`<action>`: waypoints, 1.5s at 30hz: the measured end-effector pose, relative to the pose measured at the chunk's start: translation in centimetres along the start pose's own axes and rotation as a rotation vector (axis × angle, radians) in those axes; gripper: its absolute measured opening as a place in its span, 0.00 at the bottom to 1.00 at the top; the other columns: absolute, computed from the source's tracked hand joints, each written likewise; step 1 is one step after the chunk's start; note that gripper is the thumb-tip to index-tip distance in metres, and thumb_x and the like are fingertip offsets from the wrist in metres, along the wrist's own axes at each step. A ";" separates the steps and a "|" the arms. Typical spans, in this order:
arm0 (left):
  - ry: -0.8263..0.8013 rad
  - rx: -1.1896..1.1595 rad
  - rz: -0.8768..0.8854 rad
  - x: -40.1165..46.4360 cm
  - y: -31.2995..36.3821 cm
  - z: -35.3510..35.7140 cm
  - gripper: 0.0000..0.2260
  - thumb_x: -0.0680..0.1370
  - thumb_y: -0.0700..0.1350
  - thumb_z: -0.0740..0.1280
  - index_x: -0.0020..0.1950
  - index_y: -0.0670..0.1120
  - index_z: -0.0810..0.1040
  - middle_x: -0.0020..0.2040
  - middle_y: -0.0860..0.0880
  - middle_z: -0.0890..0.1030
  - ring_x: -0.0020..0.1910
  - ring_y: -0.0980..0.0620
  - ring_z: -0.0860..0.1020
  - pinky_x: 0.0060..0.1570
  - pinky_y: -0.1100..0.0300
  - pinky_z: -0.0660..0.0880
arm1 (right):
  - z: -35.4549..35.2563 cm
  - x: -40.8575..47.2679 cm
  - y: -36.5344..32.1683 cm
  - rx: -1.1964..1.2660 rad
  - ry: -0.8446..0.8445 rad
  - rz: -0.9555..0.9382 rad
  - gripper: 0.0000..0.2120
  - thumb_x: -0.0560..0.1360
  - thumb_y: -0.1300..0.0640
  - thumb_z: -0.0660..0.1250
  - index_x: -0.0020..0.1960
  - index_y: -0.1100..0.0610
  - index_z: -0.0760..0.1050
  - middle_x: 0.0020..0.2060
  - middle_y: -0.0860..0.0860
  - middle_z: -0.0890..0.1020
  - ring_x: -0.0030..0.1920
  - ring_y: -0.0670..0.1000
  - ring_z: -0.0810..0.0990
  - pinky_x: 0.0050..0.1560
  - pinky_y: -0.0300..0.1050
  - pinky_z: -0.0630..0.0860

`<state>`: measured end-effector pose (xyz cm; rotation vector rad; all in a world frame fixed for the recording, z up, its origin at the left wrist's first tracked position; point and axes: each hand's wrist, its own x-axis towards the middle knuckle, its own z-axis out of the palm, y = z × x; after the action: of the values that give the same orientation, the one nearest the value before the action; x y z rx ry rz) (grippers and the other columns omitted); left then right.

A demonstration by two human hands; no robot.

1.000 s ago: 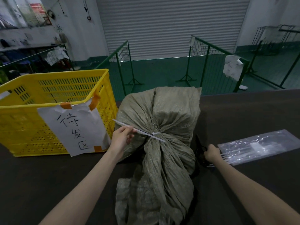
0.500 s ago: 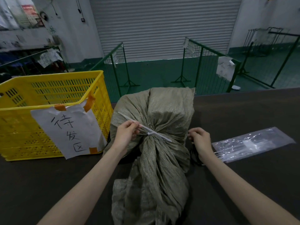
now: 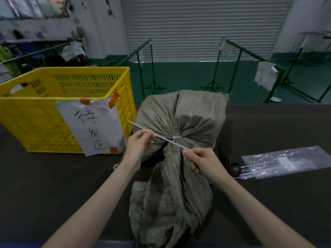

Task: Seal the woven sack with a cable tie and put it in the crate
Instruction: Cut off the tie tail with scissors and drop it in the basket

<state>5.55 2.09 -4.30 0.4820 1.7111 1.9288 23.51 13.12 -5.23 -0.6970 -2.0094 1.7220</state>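
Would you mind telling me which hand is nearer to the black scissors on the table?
Right. The right hand pinches the cable tie just left of the scissors; the left hand is across the sack, beside the crate.

Straight ahead at twelve o'clock, a grey roller shutter (image 3: 202,27) fills the far wall, white walls either side. Below it lies a dark green floor (image 3: 180,76), dim under flat light. Green mesh barriers (image 3: 143,56) stand at eleven and one o'clock, one hung with a paper sheet (image 3: 265,76). Cluttered shelving (image 3: 35,49) blurs at ten o'clock. The dark bench (image 3: 268,122) runs across the foreground.
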 end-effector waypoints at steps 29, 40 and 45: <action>0.246 0.003 -0.308 -18.6 -9.3 -25.7 0.11 0.80 0.41 0.60 0.39 0.45 0.78 0.33 0.51 0.82 0.28 0.58 0.75 0.32 0.65 0.70 | 22.6 -12.4 3.4 -0.194 -0.501 0.248 0.12 0.79 0.58 0.61 0.38 0.60 0.76 0.25 0.50 0.75 0.23 0.48 0.71 0.25 0.34 0.66; 0.375 0.164 -0.666 -26.6 -22.1 -47.9 0.13 0.79 0.37 0.57 0.37 0.43 0.76 0.32 0.47 0.78 0.26 0.55 0.74 0.22 0.69 0.67 | 42.8 -18.1 18.8 -0.478 -0.551 0.526 0.15 0.76 0.60 0.62 0.31 0.58 0.75 0.24 0.52 0.75 0.21 0.47 0.71 0.26 0.37 0.68; 0.423 0.201 -0.745 -27.3 -29.7 -52.3 0.15 0.79 0.36 0.56 0.36 0.43 0.75 0.34 0.47 0.78 0.29 0.53 0.73 0.25 0.67 0.67 | 48.4 -17.6 29.5 -0.629 -0.533 0.684 0.16 0.76 0.62 0.61 0.30 0.58 0.74 0.24 0.54 0.76 0.21 0.49 0.72 0.24 0.37 0.69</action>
<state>1.58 -53.87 -39.13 -0.4876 1.9663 1.3669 11.85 -32.17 -41.75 -1.3686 -3.0007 1.7203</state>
